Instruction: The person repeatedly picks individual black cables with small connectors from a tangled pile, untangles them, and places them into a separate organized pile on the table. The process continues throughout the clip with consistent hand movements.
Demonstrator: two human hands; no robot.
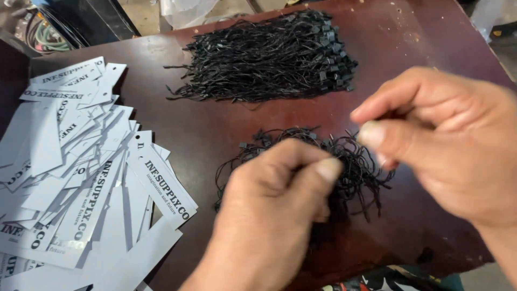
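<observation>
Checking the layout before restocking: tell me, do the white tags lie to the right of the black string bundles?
No, the white tags lie left of both black string bundles.

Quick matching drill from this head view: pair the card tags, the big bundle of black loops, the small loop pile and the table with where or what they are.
1. white card tags
2. large bundle of black string loops
3. small tangle of loops
4. table

a. dark red-brown surface
b. far side, centre
c. heaped at left
d. under both hands

Pairs: 1-c, 2-b, 3-d, 4-a
</observation>
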